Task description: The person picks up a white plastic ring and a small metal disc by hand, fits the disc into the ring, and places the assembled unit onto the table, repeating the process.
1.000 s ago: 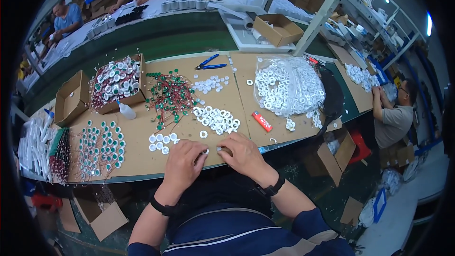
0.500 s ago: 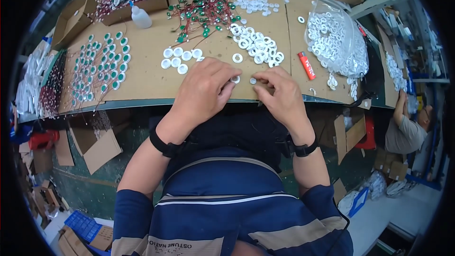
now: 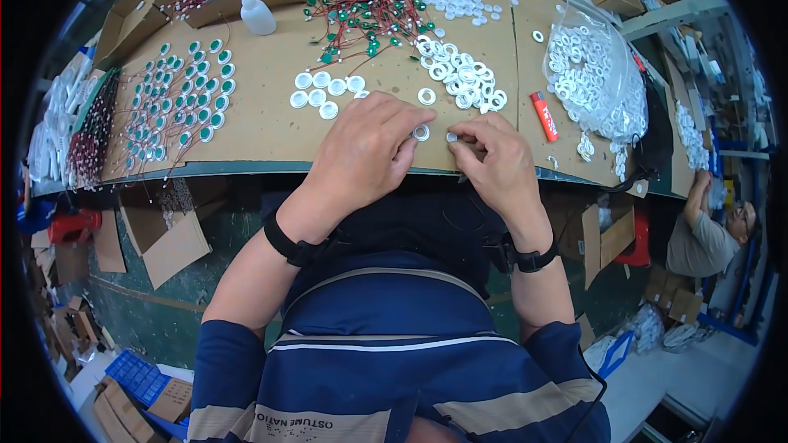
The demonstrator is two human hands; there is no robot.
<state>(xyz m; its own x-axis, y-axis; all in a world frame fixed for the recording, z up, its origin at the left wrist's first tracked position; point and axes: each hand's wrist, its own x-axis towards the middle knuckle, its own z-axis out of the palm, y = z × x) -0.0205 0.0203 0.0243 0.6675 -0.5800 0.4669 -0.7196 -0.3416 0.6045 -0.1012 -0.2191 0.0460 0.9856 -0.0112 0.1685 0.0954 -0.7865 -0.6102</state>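
My left hand (image 3: 365,148) is closed on a white ring (image 3: 421,133), holding it at the fingertips, and my right hand (image 3: 498,156) has a small disc (image 3: 451,138) pinched at the tips of thumb and forefinger; the two pieces are just apart, over the table (image 3: 271,135) near its front edge. Beyond them a loose ring (image 3: 426,97) lies near the ring pile (image 3: 451,66), white caps (image 3: 317,98) sit past my left hand, and the lighter (image 3: 544,117) and bag (image 3: 628,102) are off to my right
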